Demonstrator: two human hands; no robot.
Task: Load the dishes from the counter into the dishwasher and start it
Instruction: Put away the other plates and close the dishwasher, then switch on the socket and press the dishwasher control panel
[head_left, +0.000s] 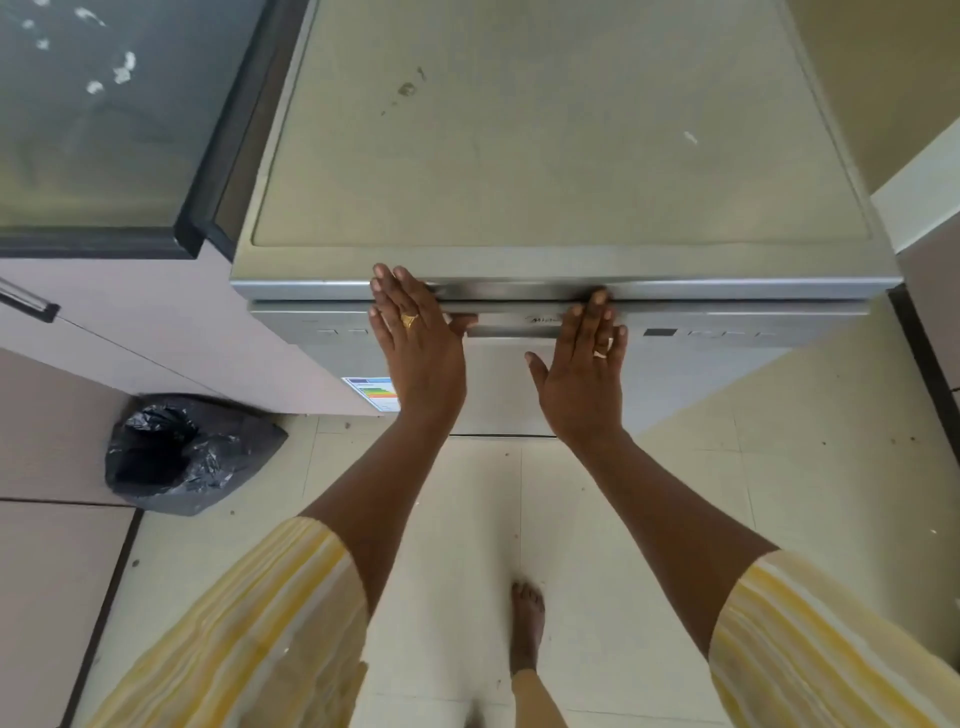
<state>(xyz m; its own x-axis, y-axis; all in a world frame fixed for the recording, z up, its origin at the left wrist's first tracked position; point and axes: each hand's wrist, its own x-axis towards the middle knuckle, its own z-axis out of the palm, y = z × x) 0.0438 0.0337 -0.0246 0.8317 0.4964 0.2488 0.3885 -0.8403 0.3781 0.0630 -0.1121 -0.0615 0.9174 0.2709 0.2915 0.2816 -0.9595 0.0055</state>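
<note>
One silver-grey metal freestanding dishwasher (545, 156) fills the upper middle of view. It stands on the floor between a cabinet on its left and a pale wall corner on its right. Its flat top is beige, scuffed, with a few dark specks. Its door (701, 374) stands upright, and only a thin seam shows under the top edge.

Pale cream tiled floor (779, 467) runs below and to the right, with scattered crumbs.

Glass-topped unit with a dark frame (93, 130), upper left, sits just beside the dishwasher. White smears on the glass.

Pinkish-grey cabinet front (156, 322) lies below the glass unit, touching the dishwasher's left side.

Yellow-and-white striped sleeves: left (249, 639), right (810, 649). Both forearms are bare and reach forward.

Crumpled black plastic bag (182, 452) lies on the floor against the cabinet foot, mouth open.

Left hand (415, 343): flat, fingers straight and together, palm laid on the upper door left of the handle recess (511, 325), fingertips at the top lip. It grips nothing.

Right hand (582, 374): flat likewise, thumb spread, fingers straight on the door right of the recess, tips at the lip. It grips nothing.

Bare foot (527, 629) rests on the tiles, between the arms.

Coloured energy label (371, 392), low on the door's left side, is partly hidden by the left wrist.

Small dark display (660, 332) sits on the control strip, right of the right hand.

Gold ring (409, 320) on the left hand; pale band (602, 349) on the right.
</note>
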